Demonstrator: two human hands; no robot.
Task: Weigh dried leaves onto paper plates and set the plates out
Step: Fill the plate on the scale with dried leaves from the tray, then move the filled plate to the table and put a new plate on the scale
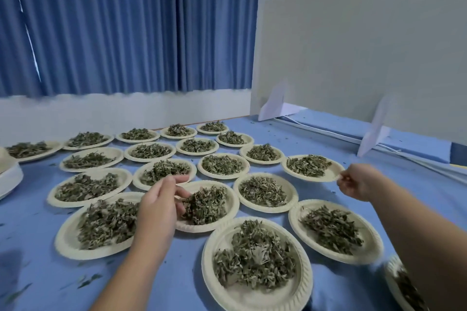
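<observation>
- Your right hand (pixel 356 180) pinches the near rim of the far-right plate (pixel 309 177), thumb and fingers closed on the edge. The plate sits flat on the blue cloth (pixel 177 272).
- Your left hand (pixel 161 202) hangs over the middle plate (pixel 202 228), fingers curved down into its leaf pile (pixel 207 206). Motion blur hides the fingertips, so I cannot tell whether you have any leaves pinched or are only touching them.
- Expect the paper plates to be very light and a little floppy. A one-point pinch on the rim is likely to bend it and tip the load, so slide the plate, or put your fingers under it.
- The dried leaves look brittle, loose and almost weightless. Take them in soft pinches from the top of the heap, since squeezing will probably crumble them and quick moves will scatter them. Crumbs already dot the cloth.
- I count twenty filled plates, set in rough diagonal rows with the rims near or touching. One of them is a plate cut off by the lower right edge (pixel 391 276), partly behind your forearm.
- There is one white stack at the left edge (pixel 10 177), possibly spare plates.
</observation>
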